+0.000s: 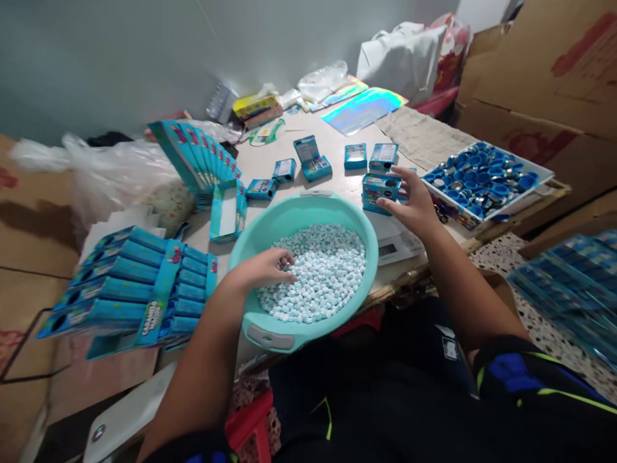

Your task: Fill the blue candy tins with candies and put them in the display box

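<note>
A teal basin (250,247) full of small blue-and-white candies (322,270) sits at the table's near edge. My left hand (265,267) rests inside it, fingers curled and pinched among the candies. My right hand (409,202) reaches past the basin's right rim, fingers spread around a small blue box (380,190) that stands on a white scale (400,241); it touches the box's side and top.
Several small blue boxes (313,157) lie on the table behind the basin. Flat blue cartons are fanned (197,154) and stacked (139,283) at left. A tray of blue caps (482,177) sits at right. Cardboard boxes (540,71) stand at the far right, plastic bags at the back.
</note>
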### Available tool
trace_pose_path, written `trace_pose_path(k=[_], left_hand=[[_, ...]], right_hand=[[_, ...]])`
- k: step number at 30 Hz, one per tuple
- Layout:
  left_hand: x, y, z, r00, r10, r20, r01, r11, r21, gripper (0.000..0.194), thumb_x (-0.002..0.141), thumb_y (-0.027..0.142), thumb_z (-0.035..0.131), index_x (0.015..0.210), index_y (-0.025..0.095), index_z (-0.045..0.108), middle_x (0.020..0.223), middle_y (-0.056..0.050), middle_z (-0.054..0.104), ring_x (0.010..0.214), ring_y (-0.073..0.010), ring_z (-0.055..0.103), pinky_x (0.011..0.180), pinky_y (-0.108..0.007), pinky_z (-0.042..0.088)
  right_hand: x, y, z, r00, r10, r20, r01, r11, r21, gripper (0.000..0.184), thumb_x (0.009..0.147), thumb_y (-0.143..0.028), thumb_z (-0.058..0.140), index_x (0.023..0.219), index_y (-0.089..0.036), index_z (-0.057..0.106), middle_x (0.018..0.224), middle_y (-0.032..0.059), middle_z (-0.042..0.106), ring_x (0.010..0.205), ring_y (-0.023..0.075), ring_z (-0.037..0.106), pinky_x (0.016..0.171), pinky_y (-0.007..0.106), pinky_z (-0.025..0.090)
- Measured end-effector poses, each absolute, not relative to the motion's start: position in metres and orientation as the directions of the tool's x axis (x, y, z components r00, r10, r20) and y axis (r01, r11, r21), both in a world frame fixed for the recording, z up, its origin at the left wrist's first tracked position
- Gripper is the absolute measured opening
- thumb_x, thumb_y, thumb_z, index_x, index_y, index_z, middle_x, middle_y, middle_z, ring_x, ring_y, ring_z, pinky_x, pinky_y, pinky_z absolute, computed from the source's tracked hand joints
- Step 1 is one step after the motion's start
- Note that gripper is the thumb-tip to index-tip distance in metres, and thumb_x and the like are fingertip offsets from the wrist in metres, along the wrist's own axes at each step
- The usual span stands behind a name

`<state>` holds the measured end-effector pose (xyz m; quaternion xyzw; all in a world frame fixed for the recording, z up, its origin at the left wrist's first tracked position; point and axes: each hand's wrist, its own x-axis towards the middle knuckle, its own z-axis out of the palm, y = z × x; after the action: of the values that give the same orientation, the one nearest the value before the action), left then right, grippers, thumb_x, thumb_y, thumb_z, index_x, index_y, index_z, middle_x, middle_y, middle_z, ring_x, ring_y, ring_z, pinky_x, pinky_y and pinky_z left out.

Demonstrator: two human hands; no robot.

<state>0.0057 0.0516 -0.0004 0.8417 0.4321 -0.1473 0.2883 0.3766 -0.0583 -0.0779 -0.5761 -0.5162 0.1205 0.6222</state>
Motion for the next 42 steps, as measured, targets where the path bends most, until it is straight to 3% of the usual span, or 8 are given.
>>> trace_pose_path(k=[6,9,12,15,21,26,36,42], left_hand=[[-0.002,0.047,-0.004,0.622,0.649,-0.438,0.78,-0.461,0.423,0.051,0.059,0.051,0.082,0.1,0.021,0.072,0.109,-0.009,0.067,0.099,-0.0315,0.066,0.086,-0.039,0.05],[-0.001,0.05,-0.002,0.604,0.767,-0.214,0.717,-0.407,0.566,0.054,0.065,0.05,0.082,0.109,0.02,0.071,0.118,-0.011,0.065,0.1,-0.0301,0.065,0.087,-0.04,0.051],[0.003,0.061,0.004,0.357,0.932,0.065,0.527,-0.259,0.809,0.043,0.08,0.048,0.074,0.111,0.019,0.067,0.111,-0.01,0.066,0.092,-0.0235,0.064,0.083,-0.038,0.052],[0.004,0.071,0.007,0.169,0.979,0.112,0.354,-0.166,0.921,0.031,0.089,0.045,0.065,0.107,0.019,0.061,0.101,-0.007,0.066,0.074,-0.016,0.061,0.073,-0.033,0.053],[-0.005,0.065,0.005,0.186,0.98,0.074,0.296,-0.128,0.947,0.029,0.09,0.044,0.062,0.103,0.019,0.059,0.089,-0.006,0.069,0.068,-0.017,0.068,0.071,-0.034,0.058],[-0.013,0.051,0.007,0.349,0.937,0.034,0.145,-0.089,0.985,0.052,0.075,0.046,0.078,0.115,0.02,0.058,0.102,-0.008,0.075,0.091,-0.0259,0.077,0.078,-0.037,0.062],[-0.011,0.052,0.0,0.279,0.932,0.233,0.006,-0.244,0.97,0.069,0.07,0.058,0.09,0.122,0.017,0.068,0.125,-0.012,0.077,0.119,-0.0331,0.072,0.099,-0.042,0.061],[-0.019,0.047,0.001,0.097,0.931,0.351,0.181,-0.364,0.914,0.061,0.073,0.067,0.084,0.105,0.017,0.069,0.104,-0.01,0.074,0.097,-0.0262,0.071,0.082,-0.035,0.06]], right_hand=[[0.368,-0.03,-0.067,0.54,0.723,0.432,0.348,0.275,-0.896,0.06,0.067,-0.04,0.086,0.12,-0.027,0.064,0.114,0.0059,0.073,0.104,0.0291,0.073,0.098,0.053,0.061],[0.357,-0.018,-0.033,0.667,0.563,0.487,0.289,0.407,-0.866,0.065,0.069,-0.042,0.087,0.125,-0.031,0.058,0.116,0.0044,0.071,0.103,0.0268,0.074,0.095,0.05,0.063],[0.325,-0.001,0.026,0.616,0.589,0.523,0.101,0.599,-0.794,0.07,0.074,-0.043,0.086,0.134,-0.037,0.051,0.123,0.0033,0.068,0.11,0.0253,0.073,0.093,0.044,0.064],[0.27,0.02,0.081,0.408,0.777,0.479,-0.134,0.57,-0.81,0.069,0.079,-0.039,0.084,0.139,-0.036,0.05,0.115,0.0029,0.068,0.109,0.025,0.073,0.087,0.04,0.064],[0.174,0.038,0.081,0.176,0.927,0.332,-0.363,0.375,-0.853,0.052,0.066,-0.03,0.092,0.11,-0.029,0.063,0.088,-0.0038,0.067,0.087,0.0178,0.068,0.081,0.036,0.059],[0.163,0.049,0.035,0.178,0.984,-0.008,-0.57,0.097,-0.816,0.04,0.062,-0.018,0.084,0.083,-0.025,0.052,0.077,-0.0051,0.066,0.079,0.0158,0.065,0.075,0.031,0.054],[0.143,0.039,0.035,-0.018,0.98,-0.197,-0.808,-0.13,-0.575,0.019,0.087,-0.039,0.067,0.098,-0.023,0.066,0.08,0.0003,0.073,0.086,0.0209,0.07,0.079,0.034,0.055],[0.141,0.045,0.021,0.067,0.92,-0.387,-0.745,-0.212,-0.633,0.013,0.093,-0.036,0.056,0.09,-0.025,0.06,0.078,0.0003,0.068,0.077,0.0177,0.065,0.071,0.03,0.052]])
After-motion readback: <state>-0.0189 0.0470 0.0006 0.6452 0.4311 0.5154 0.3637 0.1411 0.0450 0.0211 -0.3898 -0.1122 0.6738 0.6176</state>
